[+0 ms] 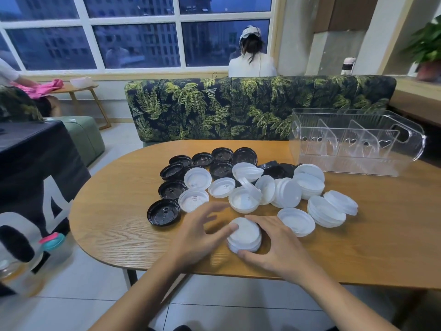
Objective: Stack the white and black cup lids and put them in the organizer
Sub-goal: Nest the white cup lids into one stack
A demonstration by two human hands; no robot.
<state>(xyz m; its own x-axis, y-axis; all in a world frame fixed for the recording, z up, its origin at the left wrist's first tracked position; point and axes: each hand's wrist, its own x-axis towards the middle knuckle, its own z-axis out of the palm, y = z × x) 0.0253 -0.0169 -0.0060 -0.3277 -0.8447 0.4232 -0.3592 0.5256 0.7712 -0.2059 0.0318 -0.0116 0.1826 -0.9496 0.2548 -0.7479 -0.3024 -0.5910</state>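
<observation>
A short stack of white lids (244,235) stands on the wooden table (114,225) near its front edge. My right hand (276,244) grips that stack from the right, thumb at its near side and fingers along its far rim. My left hand (202,232) is at the stack's left with its thumb tip touching the top lid and its fingers spread and blurred above the table. Several loose white lids (296,220) lie behind and to the right. Several black lids (163,212) lie at the left and back. The clear organizer (358,142) with dividers stands at the back right.
A palm-print sofa (238,108) runs behind the table, with a seated person (251,58) beyond it. A dark-draped table (35,163) stands to the left, with a bottle with a teal and pink cap (51,242) below it. Another person (14,80) sits far left.
</observation>
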